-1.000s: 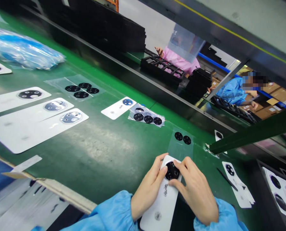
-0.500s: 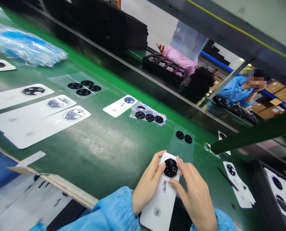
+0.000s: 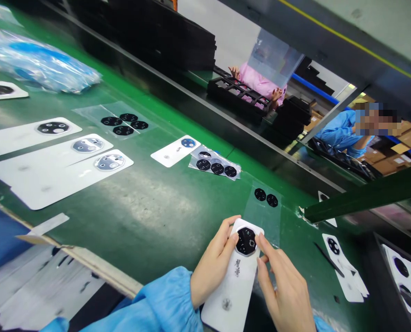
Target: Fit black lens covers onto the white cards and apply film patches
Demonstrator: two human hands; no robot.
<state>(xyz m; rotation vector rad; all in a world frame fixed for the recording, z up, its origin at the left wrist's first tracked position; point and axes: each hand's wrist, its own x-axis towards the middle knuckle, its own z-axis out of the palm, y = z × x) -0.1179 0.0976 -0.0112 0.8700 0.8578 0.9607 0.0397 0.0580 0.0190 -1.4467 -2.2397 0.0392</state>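
A white phone back panel (image 3: 230,286) slants toward me, carrying dark lettering and a round emblem. Near its top sits a black camera lens cover (image 3: 246,241) with an angular outline. My left hand (image 3: 210,265) grips the panel's left side, thumb at the edge of the lens cover. At the right edge, my right hand (image 3: 283,281) has its index fingertip by the upper corner and its thumb lower, beside the edge; its fingers are apart. Just beyond the panel lies a clear film sheet (image 3: 261,216) bearing two black lens covers (image 3: 266,197).
More white panels (image 3: 58,177) lie at left near a plastic bag (image 3: 49,64). Film sheets with black covers (image 3: 123,124) lie midway. At right are dark tweezers (image 3: 328,259), a black tray (image 3: 378,276) of panels and a green post (image 3: 364,193). Co-workers sit beyond.
My right thumb has come off the panel's face to its right edge, and the index fingertip has shifted right, off the lens cover. My left hand keeps its grip.
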